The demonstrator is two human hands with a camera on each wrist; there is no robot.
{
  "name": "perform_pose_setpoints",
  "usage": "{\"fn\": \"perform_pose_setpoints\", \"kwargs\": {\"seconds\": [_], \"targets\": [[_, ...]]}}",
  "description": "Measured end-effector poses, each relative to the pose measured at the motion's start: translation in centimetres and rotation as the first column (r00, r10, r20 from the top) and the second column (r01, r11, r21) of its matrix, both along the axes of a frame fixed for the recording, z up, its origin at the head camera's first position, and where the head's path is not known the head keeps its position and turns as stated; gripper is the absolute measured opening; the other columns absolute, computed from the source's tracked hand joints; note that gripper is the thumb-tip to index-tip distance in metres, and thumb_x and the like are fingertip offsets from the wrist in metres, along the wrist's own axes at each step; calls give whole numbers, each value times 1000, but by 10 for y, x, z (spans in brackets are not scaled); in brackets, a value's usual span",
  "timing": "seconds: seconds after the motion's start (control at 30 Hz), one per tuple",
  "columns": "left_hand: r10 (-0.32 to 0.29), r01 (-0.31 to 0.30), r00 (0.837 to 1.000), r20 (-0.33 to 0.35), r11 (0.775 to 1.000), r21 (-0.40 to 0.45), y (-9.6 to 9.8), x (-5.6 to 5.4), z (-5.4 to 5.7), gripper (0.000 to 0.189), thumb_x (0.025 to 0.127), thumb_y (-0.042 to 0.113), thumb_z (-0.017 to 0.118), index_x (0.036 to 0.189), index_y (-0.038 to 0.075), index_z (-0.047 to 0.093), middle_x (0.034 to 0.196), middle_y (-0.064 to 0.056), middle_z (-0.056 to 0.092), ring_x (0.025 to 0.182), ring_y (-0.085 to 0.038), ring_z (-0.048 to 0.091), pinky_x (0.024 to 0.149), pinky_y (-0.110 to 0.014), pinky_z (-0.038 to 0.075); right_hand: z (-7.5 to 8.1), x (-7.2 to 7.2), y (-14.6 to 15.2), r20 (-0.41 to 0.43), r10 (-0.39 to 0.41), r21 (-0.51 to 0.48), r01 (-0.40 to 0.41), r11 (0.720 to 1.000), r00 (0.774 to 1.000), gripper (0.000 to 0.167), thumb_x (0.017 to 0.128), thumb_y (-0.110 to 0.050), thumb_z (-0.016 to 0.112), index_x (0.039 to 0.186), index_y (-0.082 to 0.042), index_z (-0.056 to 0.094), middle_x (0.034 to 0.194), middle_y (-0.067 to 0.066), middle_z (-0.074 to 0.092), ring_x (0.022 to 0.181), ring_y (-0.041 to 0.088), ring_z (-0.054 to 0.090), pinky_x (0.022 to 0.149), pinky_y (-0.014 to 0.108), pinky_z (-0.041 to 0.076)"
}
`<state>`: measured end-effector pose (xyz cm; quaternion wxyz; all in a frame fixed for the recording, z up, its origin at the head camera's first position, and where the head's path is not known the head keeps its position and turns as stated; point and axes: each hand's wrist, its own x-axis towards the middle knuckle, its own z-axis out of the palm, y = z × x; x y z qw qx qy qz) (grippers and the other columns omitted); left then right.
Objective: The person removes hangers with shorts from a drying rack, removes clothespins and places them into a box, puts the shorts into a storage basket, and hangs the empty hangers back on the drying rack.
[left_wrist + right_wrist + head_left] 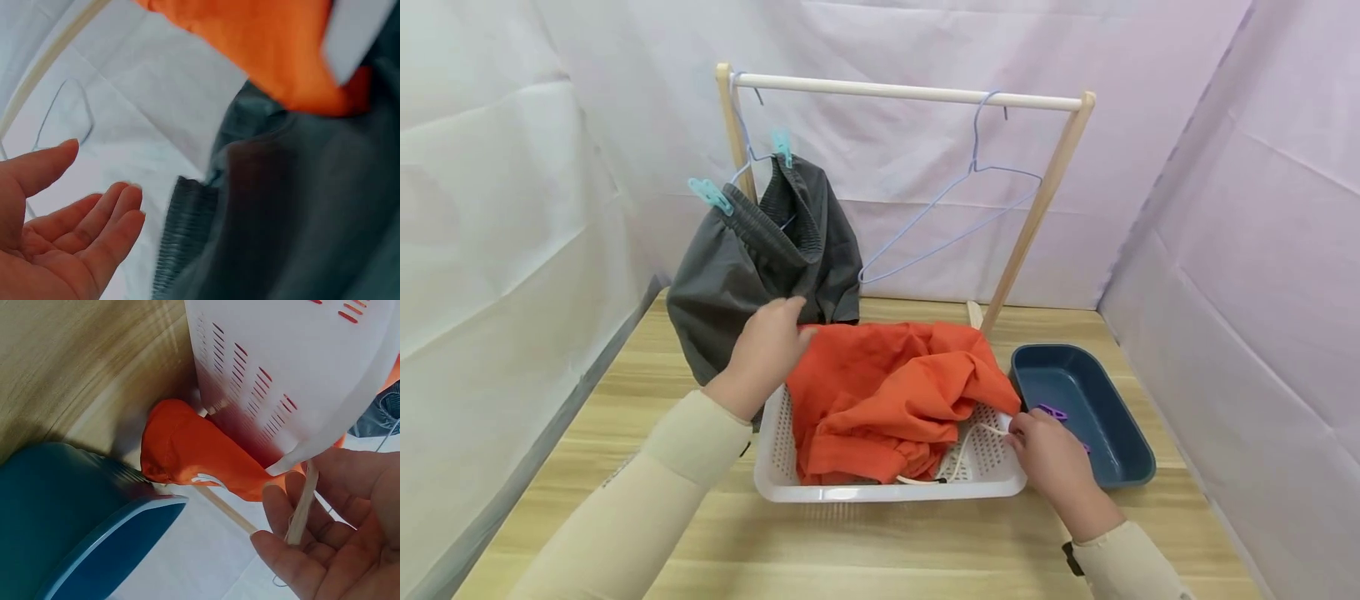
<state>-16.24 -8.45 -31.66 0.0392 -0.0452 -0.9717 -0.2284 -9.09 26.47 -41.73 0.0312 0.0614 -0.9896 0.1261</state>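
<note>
An orange garment point(887, 400) lies bunched in a white perforated basket point(880, 493), part of it hanging over the basket's right side. Over the basket's left end is my left hand point(769, 350), its fingers extended and thumb apart, holding nothing. Just beyond it hangs a dark grey garment point(275, 206) with an elastic waistband. At the basket's right rim, my right hand point(1051, 454) holds a pale drawstring point(303, 506) between thumb and fingers. That drawstring loops across the basket's front right corner.
Two light-blue clothespins point(710, 195) fasten the grey garment to a hanger on the rail point(880, 88). A bare blue wire hanger point(917, 221) hangs farther right. Beside the basket stands a dark blue bin point(1120, 417) with purple clothespins point(1052, 412). White sheets point(1262, 275) enclose the table.
</note>
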Motion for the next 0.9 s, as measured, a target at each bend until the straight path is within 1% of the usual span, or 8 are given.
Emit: {"fn": "perform_pose_setpoints", "kwargs": {"seconds": [0.03,0.1,0.2,0.37,0.47,0.63,0.8,0.9], "targets": [[-5,6,1000,7,1000,-7,-4,3,-4,48,93,15,65,135,-3,50,128,-24,56,114,-38,57,95,-50,48,0,-1,0,-15,5,1,-5,1000,1000,10,81,-10,76,85,-6,68,79,4,57,69,22,56,64,42,53],[-19,19,1000,24,999,-27,-9,7,-13,47,92,14,66,132,-6,52,125,-26,57,111,-38,59,93,-49,49,-1,-2,1,-45,8,0,-8,1000,999,9,81,-10,76,84,-7,68,78,4,56,69,22,57,62,41,52],[-28,30,998,50,999,-39,-15,5,-23,45,92,13,65,130,-8,53,123,-27,58,108,-39,60,92,-49,50,1,-4,2,-74,1,-14,-2,1000,997,9,81,-9,76,85,-7,69,79,4,56,70,23,57,60,42,52],[-18,24,995,93,998,-59,-20,-8,-36,41,93,13,63,128,-8,54,121,-26,59,104,-38,61,91,-49,51,5,-10,3,-83,-9,-31,6,999,996,8,83,-9,74,89,-6,70,83,5,58,76,24,57,65,44,52],[-9,17,993,115,997,-76,-21,-16,-41,38,94,13,62,126,-6,56,118,-25,60,100,-36,61,89,-49,52,6,-13,4,-90,-5,-28,2,1000,996,8,83,-10,74,89,-6,70,85,6,60,78,27,59,66,46,52],[-15,32,990,142,992,-118,-21,-31,-47,31,95,13,60,120,-4,59,114,-23,63,92,-34,62,85,-48,53,5,-20,7,-111,-4,-37,-1,999,994,8,84,-10,72,90,-5,70,88,9,61,81,30,60,68,49,52],[-32,63,979,201,987,-148,-21,-45,-55,29,96,11,57,122,-3,59,117,-21,63,93,-31,61,87,-46,53,3,-24,9,-96,-5,-47,0,999,995,8,85,-9,71,91,-4,70,94,12,63,86,32,61,72,52,52],[-41,77,973,225,985,-152,-18,-52,-57,31,96,8,55,125,-2,58,121,-21,62,97,-31,61,90,-46,52,1,-27,10,-88,-5,-47,1,999,996,9,86,-10,71,91,-4,69,96,13,63,87,33,61,73,52,52]]}}
